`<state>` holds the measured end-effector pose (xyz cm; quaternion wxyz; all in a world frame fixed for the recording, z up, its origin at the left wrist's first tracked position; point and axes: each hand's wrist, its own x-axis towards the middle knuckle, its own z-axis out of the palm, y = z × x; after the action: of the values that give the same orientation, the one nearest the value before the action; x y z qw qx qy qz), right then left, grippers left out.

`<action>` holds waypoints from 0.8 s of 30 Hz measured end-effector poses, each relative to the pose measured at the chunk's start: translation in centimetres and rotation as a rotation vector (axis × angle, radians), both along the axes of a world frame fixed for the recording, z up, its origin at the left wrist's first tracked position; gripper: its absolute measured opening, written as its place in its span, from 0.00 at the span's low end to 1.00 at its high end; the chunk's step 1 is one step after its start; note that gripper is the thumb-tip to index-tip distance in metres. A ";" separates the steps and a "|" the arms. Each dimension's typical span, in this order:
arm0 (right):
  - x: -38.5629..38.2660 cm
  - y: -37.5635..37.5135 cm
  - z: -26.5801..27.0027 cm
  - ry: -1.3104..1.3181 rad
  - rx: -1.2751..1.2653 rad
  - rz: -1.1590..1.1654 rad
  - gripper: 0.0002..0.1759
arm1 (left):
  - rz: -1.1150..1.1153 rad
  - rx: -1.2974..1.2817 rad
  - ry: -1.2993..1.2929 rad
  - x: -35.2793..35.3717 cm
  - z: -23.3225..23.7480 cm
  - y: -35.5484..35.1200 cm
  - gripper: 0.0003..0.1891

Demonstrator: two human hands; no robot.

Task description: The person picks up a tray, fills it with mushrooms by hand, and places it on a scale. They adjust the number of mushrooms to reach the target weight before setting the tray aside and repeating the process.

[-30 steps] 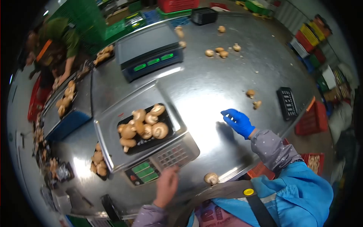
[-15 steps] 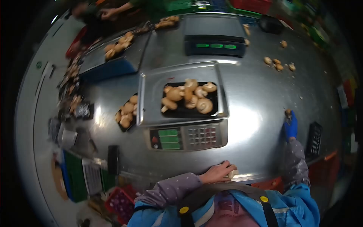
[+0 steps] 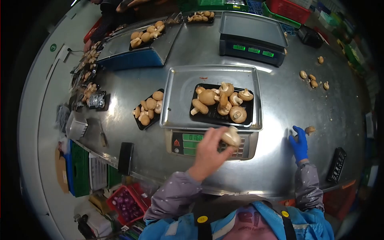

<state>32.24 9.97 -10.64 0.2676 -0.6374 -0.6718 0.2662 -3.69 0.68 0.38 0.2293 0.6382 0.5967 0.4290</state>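
Observation:
My bare left hand point(image 3: 210, 150) pinches a pale brown mushroom point(image 3: 231, 138) above the front panel of a weighing scale point(image 3: 178, 142). On the scale's steel pan point(image 3: 180, 82) sits a black tray point(image 3: 214, 118) holding several brown mushrooms, some with stems up. My right hand point(image 3: 299, 146), in a blue glove, is at the right side of the table with its fingers apart. Beside its fingertips lies a loose mushroom point(image 3: 310, 130). What is under the gloved fingers is partly hidden.
Left of the scale stands another tray of mushrooms point(image 3: 150, 108). Behind are a second scale point(image 3: 252, 50) and loose mushrooms point(image 3: 313, 82). A knife point(image 3: 103, 138) lies at left, a black crate-like piece point(image 3: 336, 164) at right. A co-worker's arm point(image 3: 130, 5) shows at the back left.
My left hand has risen from the table's front edge to the scale's front, carrying the mushroom. My right hand has come off the mushroom it was touching. The camera view has shifted.

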 end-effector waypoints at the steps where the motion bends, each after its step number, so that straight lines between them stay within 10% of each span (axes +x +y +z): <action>1: 0.0 -0.1 -0.2 -0.022 0.046 0.019 0.21 | 0.027 0.026 0.036 -0.9 0.7 0.5 0.23; 8: 0.7 -0.3 -0.2 -0.141 0.228 0.057 0.19 | 0.084 0.087 0.044 -2.3 1.7 2.4 0.22; 10: -0.5 0.2 0.9 0.190 -0.171 -0.177 0.20 | 0.060 0.102 0.066 -1.9 0.9 2.4 0.25; 14: -8.9 2.0 8.6 0.573 -0.070 0.062 0.24 | -0.159 -0.053 -0.053 0.6 0.2 0.6 0.25; 19: -19.5 4.3 14.6 0.132 0.399 0.439 0.31 | -0.307 -0.322 -0.165 3.0 -3.0 -3.3 0.24; 24: -23.4 5.3 14.8 -0.226 0.335 0.549 0.30 | -0.295 -0.498 -0.292 4.2 -6.7 -6.6 0.23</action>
<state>8.80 15.28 4.20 0.2108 -0.4057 -0.8780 0.1419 0.48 -5.89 -6.36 0.5215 0.5738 0.5450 0.3190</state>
